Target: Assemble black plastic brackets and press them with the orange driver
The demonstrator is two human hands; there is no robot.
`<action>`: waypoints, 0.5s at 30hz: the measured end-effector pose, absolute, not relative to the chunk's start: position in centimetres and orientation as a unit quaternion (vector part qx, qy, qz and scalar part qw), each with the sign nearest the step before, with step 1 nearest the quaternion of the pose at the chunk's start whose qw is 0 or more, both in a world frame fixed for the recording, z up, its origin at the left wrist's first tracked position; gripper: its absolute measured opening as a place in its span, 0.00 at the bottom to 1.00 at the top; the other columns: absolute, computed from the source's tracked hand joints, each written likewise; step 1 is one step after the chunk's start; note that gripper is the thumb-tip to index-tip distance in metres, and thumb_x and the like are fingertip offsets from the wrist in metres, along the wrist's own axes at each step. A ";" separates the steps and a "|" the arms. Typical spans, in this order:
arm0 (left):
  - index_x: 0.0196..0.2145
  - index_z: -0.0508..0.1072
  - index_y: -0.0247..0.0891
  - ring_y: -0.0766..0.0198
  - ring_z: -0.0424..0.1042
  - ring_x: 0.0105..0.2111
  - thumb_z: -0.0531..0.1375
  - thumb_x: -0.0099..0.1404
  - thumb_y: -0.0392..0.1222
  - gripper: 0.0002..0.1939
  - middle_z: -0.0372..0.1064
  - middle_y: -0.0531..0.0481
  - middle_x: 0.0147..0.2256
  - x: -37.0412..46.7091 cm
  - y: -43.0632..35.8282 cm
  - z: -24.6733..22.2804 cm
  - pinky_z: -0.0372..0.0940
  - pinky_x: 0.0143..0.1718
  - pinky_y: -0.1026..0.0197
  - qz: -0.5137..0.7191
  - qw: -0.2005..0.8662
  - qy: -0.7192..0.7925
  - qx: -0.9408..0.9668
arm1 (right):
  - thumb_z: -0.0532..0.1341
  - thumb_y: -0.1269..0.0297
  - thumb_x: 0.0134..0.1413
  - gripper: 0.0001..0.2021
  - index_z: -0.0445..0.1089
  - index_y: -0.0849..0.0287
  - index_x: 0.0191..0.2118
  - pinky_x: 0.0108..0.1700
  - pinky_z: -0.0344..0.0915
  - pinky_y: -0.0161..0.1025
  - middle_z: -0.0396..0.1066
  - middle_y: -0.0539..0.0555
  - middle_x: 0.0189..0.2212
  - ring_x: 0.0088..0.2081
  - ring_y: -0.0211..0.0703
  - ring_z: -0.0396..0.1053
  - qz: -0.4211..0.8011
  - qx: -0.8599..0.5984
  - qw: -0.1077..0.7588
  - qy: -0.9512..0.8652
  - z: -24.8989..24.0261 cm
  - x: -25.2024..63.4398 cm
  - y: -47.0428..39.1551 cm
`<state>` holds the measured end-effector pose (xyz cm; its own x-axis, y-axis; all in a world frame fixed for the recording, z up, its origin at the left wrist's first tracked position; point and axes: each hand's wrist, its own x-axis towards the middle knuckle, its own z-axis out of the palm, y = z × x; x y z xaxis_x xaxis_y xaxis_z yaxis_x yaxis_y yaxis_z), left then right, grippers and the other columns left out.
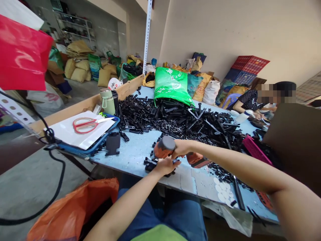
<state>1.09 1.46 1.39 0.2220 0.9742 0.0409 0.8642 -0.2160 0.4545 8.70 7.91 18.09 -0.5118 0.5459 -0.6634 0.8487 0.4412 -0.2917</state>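
My right hand is wrapped round the grip of an orange and dark grey cordless drill, its rounded rear end facing up toward me. The drill's front end is hidden from this angle. Just below it, my left hand is closed on a black plastic part at the table's front edge. Most of that part is covered by the fingers. Behind both hands spreads a large heap of black plastic parts, with small screw-like pieces in its middle.
A green sack lies on the heap's far side. To the left, red-handled scissors rest on white paper in a blue tray, near a pale green cup. White discs lie at right front. Another person sits across the table.
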 end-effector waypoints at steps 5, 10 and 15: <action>0.57 0.58 0.34 0.50 0.42 0.62 0.42 0.66 0.57 0.30 0.52 0.39 0.59 -1.0 7.4 1.9 0.33 0.60 0.42 0.166 0.099 0.582 0.790 | 0.65 0.65 0.36 0.14 0.69 0.64 0.34 0.20 0.60 0.30 0.63 0.46 0.16 0.19 0.34 0.61 -0.308 0.552 0.146 0.761 19.2 15.3 14.1; 0.59 0.54 0.42 0.53 0.40 0.63 0.43 0.66 0.55 0.27 0.49 0.45 0.61 -1.8 11.6 0.8 0.23 0.57 0.34 0.135 0.061 0.570 0.808 | 0.64 0.66 0.36 0.10 0.69 0.66 0.28 0.19 0.59 0.32 0.60 0.47 0.13 0.16 0.36 0.60 -0.272 0.605 0.161 0.730 19.6 17.5 17.6; 0.61 0.51 0.43 0.56 0.37 0.63 0.39 0.67 0.55 0.28 0.48 0.47 0.61 -1.7 11.5 -0.8 0.18 0.56 0.34 0.122 0.034 0.572 0.810 | 0.65 0.66 0.34 0.09 0.69 0.65 0.25 0.19 0.59 0.32 0.62 0.48 0.14 0.17 0.36 0.61 -0.269 0.612 0.201 0.716 18.4 18.2 19.2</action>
<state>-1.66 11.47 -0.77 0.3159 0.9354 0.1591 0.9188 -0.3434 0.1948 18.23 19.18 18.36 -0.1711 0.7685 -0.6165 0.9844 0.1070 -0.1398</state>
